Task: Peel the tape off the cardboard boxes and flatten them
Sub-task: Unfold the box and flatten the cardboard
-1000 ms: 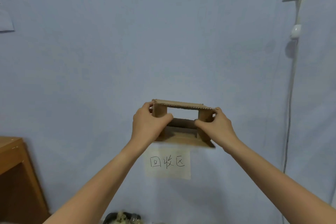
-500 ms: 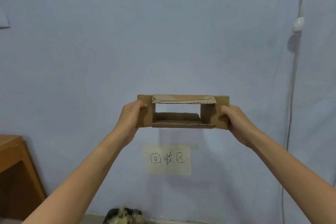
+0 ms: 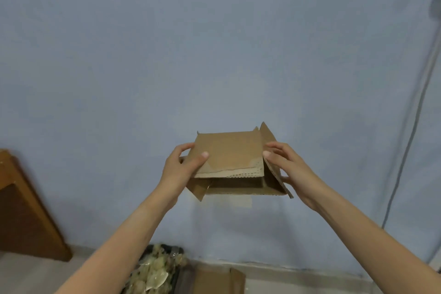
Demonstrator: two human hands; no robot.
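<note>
A small brown cardboard box [image 3: 229, 153] hangs in the air in front of a pale blue wall, its flaps loose and its top panel tilted toward me. My left hand [image 3: 183, 169] grips its left edge, thumb on the top panel and fingers underneath. My right hand [image 3: 290, 169] holds the right side, fingers spread on the raised side flap. A torn corrugated edge runs along the near side of the top panel, with a dark gap below it.
A wooden cabinet [image 3: 21, 210] stands at the left against the wall. On the floor below are a dark bin with crumpled tape [image 3: 155, 270] and another piece of cardboard [image 3: 214, 279]. A cord [image 3: 405, 150] hangs down the wall at right. A paper label [image 3: 238, 201] peeks out behind the box.
The box was held open-ended toward me like a frame; now it is tipped so its top panel faces me and it is partly collapsed. The view has dropped, showing the floor.
</note>
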